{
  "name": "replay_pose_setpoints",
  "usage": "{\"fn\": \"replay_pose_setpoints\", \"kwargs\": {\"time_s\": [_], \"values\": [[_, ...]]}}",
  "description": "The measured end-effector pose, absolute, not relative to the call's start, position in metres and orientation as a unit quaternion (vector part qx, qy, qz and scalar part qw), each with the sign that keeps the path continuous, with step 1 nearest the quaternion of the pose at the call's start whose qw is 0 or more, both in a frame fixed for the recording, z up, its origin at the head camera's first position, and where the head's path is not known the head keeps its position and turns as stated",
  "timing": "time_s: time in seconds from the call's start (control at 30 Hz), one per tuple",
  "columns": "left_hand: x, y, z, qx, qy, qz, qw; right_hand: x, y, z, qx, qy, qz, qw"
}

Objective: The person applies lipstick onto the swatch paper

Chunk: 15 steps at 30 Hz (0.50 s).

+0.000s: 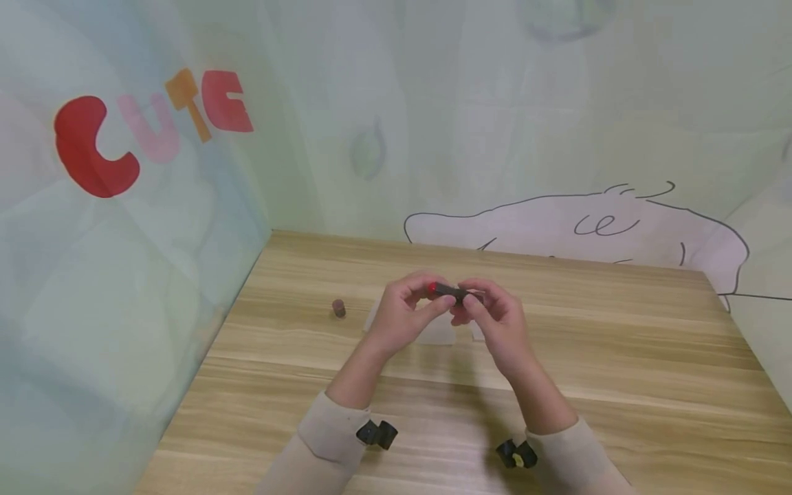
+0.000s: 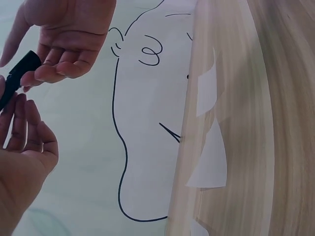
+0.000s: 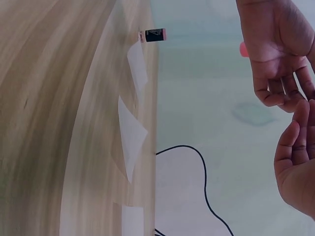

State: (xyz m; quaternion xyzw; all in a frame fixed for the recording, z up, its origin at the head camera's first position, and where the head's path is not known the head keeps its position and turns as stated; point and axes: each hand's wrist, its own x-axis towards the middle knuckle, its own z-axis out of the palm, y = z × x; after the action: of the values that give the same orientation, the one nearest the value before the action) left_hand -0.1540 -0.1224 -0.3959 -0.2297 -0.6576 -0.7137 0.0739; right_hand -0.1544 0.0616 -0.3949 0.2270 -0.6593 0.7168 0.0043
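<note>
A slim black tube with a red end is held up over the wooden table, between both hands. My left hand grips it near the red end, thumb along its near side. With thumb and fingers, my right hand pinches its other end, mostly covering it. In the left wrist view the tube's dark end shows beside the right hand's fingers. Past the left hand in the right wrist view, a bit of the red end peeks out.
White paper pieces lie on the table beneath the hands. Left of them stands a small dark cylinder with pale print. Printed cloth walls border the table at the back and left. Each sleeve cuff carries a black mount.
</note>
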Motion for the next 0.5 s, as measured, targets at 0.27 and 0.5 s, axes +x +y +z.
{"fn": "replay_pose_setpoints", "kwargs": {"time_s": [0.27, 0.5], "values": [[-0.156, -0.131, -0.398, -0.231, -0.697, -0.675, 0.067, -0.154, 0.055, -0.397, 0.212, -0.643, 0.736, 0.028], [-0.160, -0.156, -0.404, -0.176, -0.775, -0.601, 0.082, -0.154, 0.058, -0.397, 0.169, -0.635, 0.752, 0.052]]}}
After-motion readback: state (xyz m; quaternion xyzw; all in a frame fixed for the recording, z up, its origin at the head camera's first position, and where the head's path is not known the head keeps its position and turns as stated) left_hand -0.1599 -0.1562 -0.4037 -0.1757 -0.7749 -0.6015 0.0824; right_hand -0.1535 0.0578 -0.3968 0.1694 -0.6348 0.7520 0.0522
